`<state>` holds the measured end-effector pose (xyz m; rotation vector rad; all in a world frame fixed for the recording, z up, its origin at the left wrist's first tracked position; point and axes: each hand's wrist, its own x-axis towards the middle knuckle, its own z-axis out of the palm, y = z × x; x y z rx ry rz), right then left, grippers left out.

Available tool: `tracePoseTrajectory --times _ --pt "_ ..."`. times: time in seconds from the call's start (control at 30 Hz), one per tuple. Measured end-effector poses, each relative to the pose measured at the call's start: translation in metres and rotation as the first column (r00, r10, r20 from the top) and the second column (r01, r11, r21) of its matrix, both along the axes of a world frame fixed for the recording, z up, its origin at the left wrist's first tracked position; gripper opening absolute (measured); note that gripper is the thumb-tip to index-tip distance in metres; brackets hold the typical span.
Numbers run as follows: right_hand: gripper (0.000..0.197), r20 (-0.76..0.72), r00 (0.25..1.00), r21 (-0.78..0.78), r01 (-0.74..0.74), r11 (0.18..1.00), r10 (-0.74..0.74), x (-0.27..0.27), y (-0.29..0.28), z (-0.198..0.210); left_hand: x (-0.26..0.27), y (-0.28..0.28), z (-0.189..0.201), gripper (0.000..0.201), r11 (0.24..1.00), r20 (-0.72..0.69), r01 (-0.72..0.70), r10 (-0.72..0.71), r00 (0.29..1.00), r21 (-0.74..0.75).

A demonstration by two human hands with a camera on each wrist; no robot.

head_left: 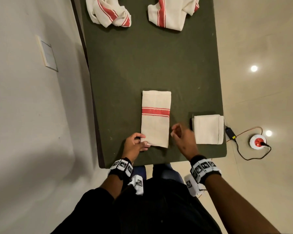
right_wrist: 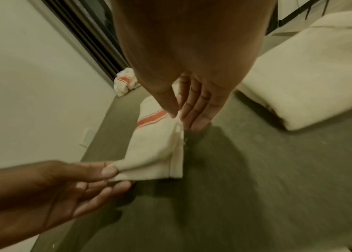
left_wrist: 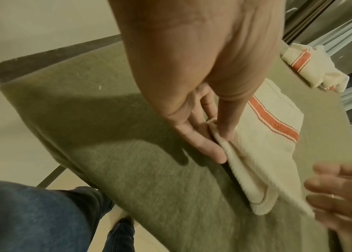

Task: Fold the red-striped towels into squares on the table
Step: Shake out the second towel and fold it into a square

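The towel (head_left: 155, 119) lies flat as a long strip mid-bench (head_left: 125, 73). It's light, floppy cloth, so grab the near corners. Left hand (head_left: 134, 146) pinches one; right hand (head_left: 182, 135) hangs beside it, loose and empty.

Black top (head_left: 142, 213), blue jeans (left_wrist: 30, 213), black-and-white marker-patterned wristbands (head_left: 204, 168) on both wrists.
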<state>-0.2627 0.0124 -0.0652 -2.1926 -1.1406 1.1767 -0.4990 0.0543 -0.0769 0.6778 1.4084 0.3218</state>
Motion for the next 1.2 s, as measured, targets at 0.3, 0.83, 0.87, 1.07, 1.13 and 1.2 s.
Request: tracePoseTrajectory --times 0.3,0.83,0.87,1.07,1.13,1.2 --pt "0.018 -0.200 0.977 -0.134 0.050 0.990 -0.077 -0.024 -0.036 -0.005 0.007 -0.004 0.004 0.022 1.000 -0.061 -0.011 0.011 0.998 0.004" --pt "0.017 0.084 0.996 -0.237 0.004 0.971 0.016 -0.032 -0.033 -0.021 0.014 -0.011 -0.001 0.027 0.942 -0.457 0.313 -0.227 0.860 0.122" --pt "0.020 0.070 0.997 -0.239 -0.005 0.971 0.022 -0.032 -0.034 -0.023 0.015 -0.011 0.001 0.026 0.917 -0.506 0.376 -0.265 0.821 0.130" --pt "0.022 0.105 0.994 -0.157 0.042 0.987 -0.026 -0.028 -0.024 -0.018 0.018 -0.007 0.017 0.026 0.792 -0.662 0.602 -0.399 0.634 0.100" --pt "0.017 0.089 0.995 -0.142 0.049 0.989 -0.037 -0.029 -0.014 -0.019 0.020 -0.003 0.019 0.024 0.785 -0.668 0.616 -0.421 0.614 0.072" --pt "0.018 0.076 0.997 -0.163 0.033 0.986 -0.021 -0.030 -0.007 -0.022 0.022 0.000 0.019 0.021 0.782 -0.664 0.620 -0.432 0.611 0.062"
